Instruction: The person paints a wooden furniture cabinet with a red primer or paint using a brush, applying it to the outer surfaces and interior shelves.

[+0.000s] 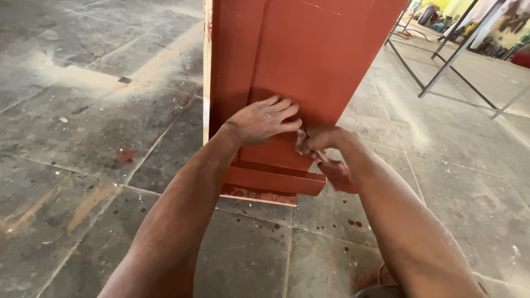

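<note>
A tall wooden piece painted red-brown point(298, 60) stands upright on the stone floor, with a stepped base point(273, 182) at its foot. My left hand point(262, 118) lies flat against its lower front, fingers spread. My right hand point(316, 140) is closed at the piece's lower right edge, pinching something small and reddish that hangs below it; I cannot tell what it is. The two hands touch at the fingertips.
Grey stone floor tiles point(88, 127) carry red paint drops and dusty streaks. Thin metal frame legs point(441, 60) stand at the back right, with coloured clutter behind them. A reddish object point(372, 278) shows under my right forearm.
</note>
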